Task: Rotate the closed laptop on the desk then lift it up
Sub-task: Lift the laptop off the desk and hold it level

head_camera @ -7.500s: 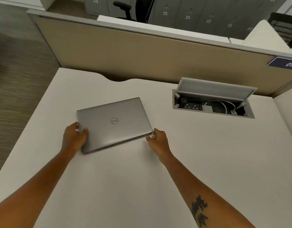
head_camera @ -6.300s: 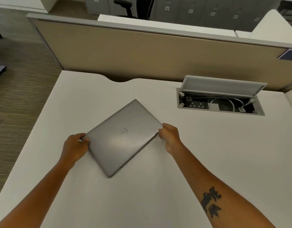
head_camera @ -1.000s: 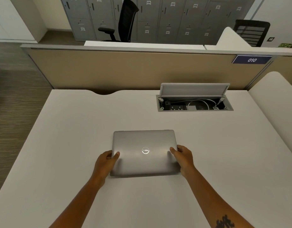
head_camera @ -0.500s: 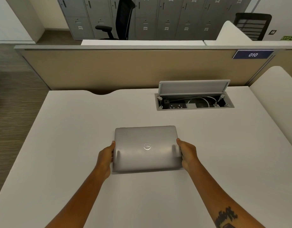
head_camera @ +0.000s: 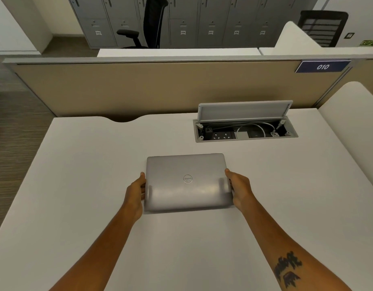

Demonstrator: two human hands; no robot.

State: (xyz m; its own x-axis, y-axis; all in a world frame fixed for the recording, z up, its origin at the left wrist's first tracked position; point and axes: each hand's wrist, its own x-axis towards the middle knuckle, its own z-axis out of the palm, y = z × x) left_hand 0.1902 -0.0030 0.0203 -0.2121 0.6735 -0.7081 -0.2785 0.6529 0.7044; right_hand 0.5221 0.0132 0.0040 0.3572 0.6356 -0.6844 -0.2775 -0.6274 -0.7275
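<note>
Two-hand grip on closed laptop [head_camera: 186,182]

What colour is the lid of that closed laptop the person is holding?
Matte silver-grey metal lid with a round logo at its centre; the head view shows it best.

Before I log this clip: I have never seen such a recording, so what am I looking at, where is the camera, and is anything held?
There is no machine here. A person wears one wide-angle camera on the head, looking forward and down, so both bare arms reach in from the bottom edge. The left hand and the right hand each have a grip on a short side of the closed silver laptop. It sits squarely in front of the person; I cannot tell whether it has left the white desk yet. Farther back, an open cable box set into the desk shows sockets and a white cable. Behind it stands a beige partition.
</note>
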